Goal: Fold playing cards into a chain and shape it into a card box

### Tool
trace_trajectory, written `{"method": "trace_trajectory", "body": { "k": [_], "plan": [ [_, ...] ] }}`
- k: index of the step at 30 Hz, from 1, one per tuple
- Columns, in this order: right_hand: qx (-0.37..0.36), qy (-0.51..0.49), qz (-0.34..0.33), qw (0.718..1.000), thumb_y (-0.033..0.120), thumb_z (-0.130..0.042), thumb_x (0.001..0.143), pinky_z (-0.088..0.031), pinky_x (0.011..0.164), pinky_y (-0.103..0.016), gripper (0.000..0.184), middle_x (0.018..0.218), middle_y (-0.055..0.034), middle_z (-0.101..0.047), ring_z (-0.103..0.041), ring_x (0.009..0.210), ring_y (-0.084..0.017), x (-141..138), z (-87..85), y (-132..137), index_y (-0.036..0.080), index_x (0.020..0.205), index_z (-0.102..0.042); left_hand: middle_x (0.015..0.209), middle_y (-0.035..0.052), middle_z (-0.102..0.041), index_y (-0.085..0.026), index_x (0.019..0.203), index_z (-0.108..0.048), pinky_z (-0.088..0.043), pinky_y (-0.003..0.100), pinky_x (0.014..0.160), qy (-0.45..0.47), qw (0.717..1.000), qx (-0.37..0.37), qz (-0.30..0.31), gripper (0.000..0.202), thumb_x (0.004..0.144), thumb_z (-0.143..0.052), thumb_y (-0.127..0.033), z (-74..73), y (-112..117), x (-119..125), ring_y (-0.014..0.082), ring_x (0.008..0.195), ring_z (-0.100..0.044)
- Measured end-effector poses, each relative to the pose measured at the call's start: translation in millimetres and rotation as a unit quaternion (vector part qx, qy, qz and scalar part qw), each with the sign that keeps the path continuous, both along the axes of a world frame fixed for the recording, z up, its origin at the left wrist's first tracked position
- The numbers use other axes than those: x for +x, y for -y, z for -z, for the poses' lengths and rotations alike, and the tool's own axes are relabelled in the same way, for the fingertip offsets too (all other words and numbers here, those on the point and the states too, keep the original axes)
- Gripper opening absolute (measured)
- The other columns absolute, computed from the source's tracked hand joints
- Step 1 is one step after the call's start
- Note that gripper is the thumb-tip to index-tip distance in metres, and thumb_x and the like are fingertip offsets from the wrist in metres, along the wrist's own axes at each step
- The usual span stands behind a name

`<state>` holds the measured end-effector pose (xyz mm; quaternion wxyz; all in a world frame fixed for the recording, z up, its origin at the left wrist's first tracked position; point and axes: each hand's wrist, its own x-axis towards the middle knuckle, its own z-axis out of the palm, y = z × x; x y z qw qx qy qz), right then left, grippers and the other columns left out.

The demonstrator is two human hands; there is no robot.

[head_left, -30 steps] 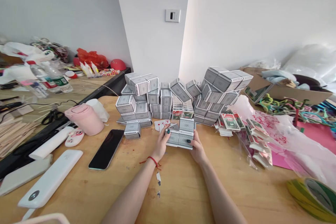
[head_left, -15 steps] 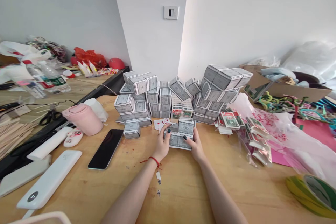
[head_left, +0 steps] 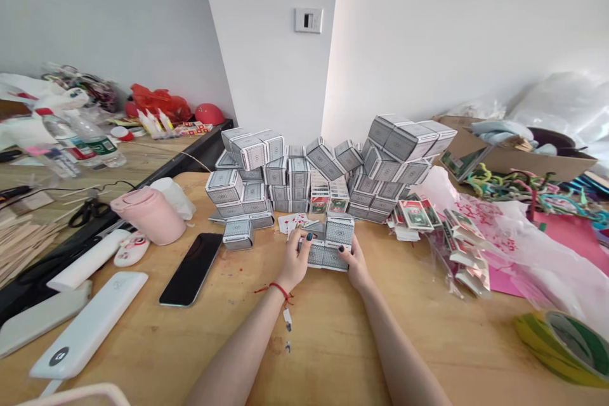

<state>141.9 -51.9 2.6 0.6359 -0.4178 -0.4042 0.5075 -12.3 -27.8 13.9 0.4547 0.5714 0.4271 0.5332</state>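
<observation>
Between my hands on the wooden table stands a small block of grey-patterned playing card decks (head_left: 339,231), one deck rising above the lower row on the right. My left hand (head_left: 295,261) is closed on the block's left end, its dark-nailed thumb raised at the front near a grey card-like piece. Closed on the right end, my right hand (head_left: 356,265) has its thumb against the front face. Fingers behind the block are partly hidden. Loose playing cards (head_left: 291,222) lie face up just behind my left hand. A lone deck block (head_left: 238,233) sits farther left.
Behind stands an uneven wall of stacked decks (head_left: 299,177), leaning outward at the upper right (head_left: 409,139). Left are a phone (head_left: 191,269), power bank (head_left: 90,323) and pink cup (head_left: 151,216). Right are card boxes (head_left: 415,214), plastic bags (head_left: 504,228) and a tape roll (head_left: 564,346).
My right thumb has slid slightly right along the block's front. The block and my left thumb have moved very slightly right; the surrounding stacks stay as they were.
</observation>
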Motion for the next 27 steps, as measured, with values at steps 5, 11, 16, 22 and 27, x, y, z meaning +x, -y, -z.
{"method": "trace_trajectory", "body": {
  "k": [5, 11, 16, 22, 27],
  "plan": [
    [-0.016, -0.036, 0.037, 0.999, 0.04, -0.064, 0.067, -0.045, 0.081, -0.034, 0.04, 0.106, -0.002, -0.062, -0.057, 0.097, -0.022, -2.8, 2.7, -1.6, 0.026, 0.103, -0.053, 0.108, 0.006, -0.057, -0.021, 0.102, -0.055, -0.033, 0.034, 0.094, 0.059, 0.998, -0.008, 0.02, 0.031, 0.078, -0.05, -0.041, -1.6, 0.7, -0.8, 0.0216, 0.107, -0.048],
    [-0.057, -0.149, 0.044, 0.986, 0.047, -0.057, 0.07, -0.048, 0.08, -0.038, 0.043, 0.11, -0.002, -0.061, -0.056, 0.102, -0.025, 0.1, 6.5, -9.1, 0.025, 0.107, -0.054, 0.128, 0.0075, -0.044, -0.024, 0.121, -0.038, -0.033, 0.033, 0.099, 0.108, 0.989, -0.035, 0.094, 0.054, 0.074, -0.056, -0.044, -1.5, 7.5, 6.6, 0.0215, 0.119, -0.04],
    [-0.085, -0.129, -0.003, 0.988, 0.045, -0.062, 0.067, -0.048, 0.078, -0.04, 0.044, 0.109, -0.003, -0.062, -0.057, 0.1, -0.027, 3.5, 11.0, -8.4, 0.025, 0.105, -0.055, 0.129, 0.009, -0.041, -0.022, 0.124, -0.034, -0.025, 0.033, 0.104, 0.073, 0.996, -0.016, 0.055, 0.047, 0.082, -0.044, -0.043, 4.9, 8.3, 10.0, 0.0196, 0.126, -0.031],
    [-0.014, -0.067, 0.064, 0.996, 0.04, -0.063, 0.068, -0.045, 0.084, -0.035, 0.066, 0.115, -0.0006, -0.056, -0.053, 0.104, -0.02, -1.4, 5.7, -4.6, 0.034, 0.127, -0.035, 0.128, 0.0073, -0.04, -0.024, 0.121, -0.033, -0.031, 0.031, 0.099, 0.131, 0.99, -0.018, -0.049, 0.041, 0.084, -0.04, -0.041, 12.0, -1.9, 5.4, 0.0177, 0.12, -0.039],
    [-0.007, -0.004, 0.061, 0.998, 0.039, -0.063, 0.069, -0.041, 0.087, -0.034, 0.059, 0.112, -0.0024, -0.058, -0.05, 0.106, -0.022, 4.6, 5.7, -5.4, 0.03, 0.124, -0.045, 0.12, 0.0057, -0.046, -0.024, 0.115, -0.038, -0.036, 0.029, 0.093, 0.135, 0.988, -0.029, -0.067, 0.035, 0.086, -0.036, -0.043, 10.1, -3.3, 3.5, 0.0161, 0.111, -0.045]
  ]
}}
